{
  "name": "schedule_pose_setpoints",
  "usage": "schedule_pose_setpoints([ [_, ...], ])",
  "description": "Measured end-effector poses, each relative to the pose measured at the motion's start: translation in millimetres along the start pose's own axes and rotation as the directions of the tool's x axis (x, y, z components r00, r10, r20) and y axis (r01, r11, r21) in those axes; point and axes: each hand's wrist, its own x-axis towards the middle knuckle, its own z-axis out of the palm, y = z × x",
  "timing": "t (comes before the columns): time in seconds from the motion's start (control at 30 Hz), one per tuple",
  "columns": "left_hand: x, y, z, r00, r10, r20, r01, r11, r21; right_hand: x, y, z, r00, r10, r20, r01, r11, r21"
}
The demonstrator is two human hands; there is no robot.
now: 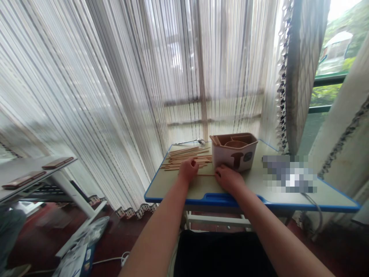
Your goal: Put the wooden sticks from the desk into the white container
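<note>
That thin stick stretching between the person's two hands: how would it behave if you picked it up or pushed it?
Probably stiff: the thin stick runs straight between the left hand and the right hand. Likely light, being so slender. It might roll if pushed, though its cross-section is too small to make out.

Plain black clothing (pixel 221 254) is worn, and the left hand (pixel 188 169), right hand (pixel 230 177) and both forearms (pixel 161 227) are bare.

Matt wooden chopsticks (pixel 175 164) are laid near the left edge of the desk (pixel 175 188), a glossy metal spoon (pixel 201 142) at its far edge. The utensil caddy (pixel 223 156) and desk trim (pixel 218 198) are formed in smooth plastic.
</note>
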Motion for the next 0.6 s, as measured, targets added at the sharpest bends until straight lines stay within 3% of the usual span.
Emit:
schedule_pose_setpoints([
  [0.07,0.8,-2.6,-2.6,0.994,-0.095,-0.062,0.102,0.987,0.123,-1.8,1.3,-0.3,1.000,0.020,-0.019,-0.021,1.000,-0.010],
  [0.13,2.1,-6.2,-3.0,0.982,-0.182,-0.043,0.187,0.960,0.208,-1.7,1.1,-0.2,1.000,0.024,-0.018,-0.024,1.000,-0.003],
  [0.23,4.2,-10.3,-0.8,0.977,-0.210,0.038,0.194,0.946,0.259,0.1,0.2,0.7,1.000,-0.008,0.023,0.007,1.000,0.030],
  [0.33,5.4,-11.0,0.6,0.977,-0.209,0.044,0.191,0.945,0.265,1.4,1.8,2.3,0.999,-0.017,0.032,0.016,0.999,0.041],
  [0.6,6.1,-8.6,-6.7,0.939,-0.278,-0.204,0.312,0.936,0.162,3.4,8.2,3.6,0.995,0.044,-0.089,-0.033,0.992,0.120],
])
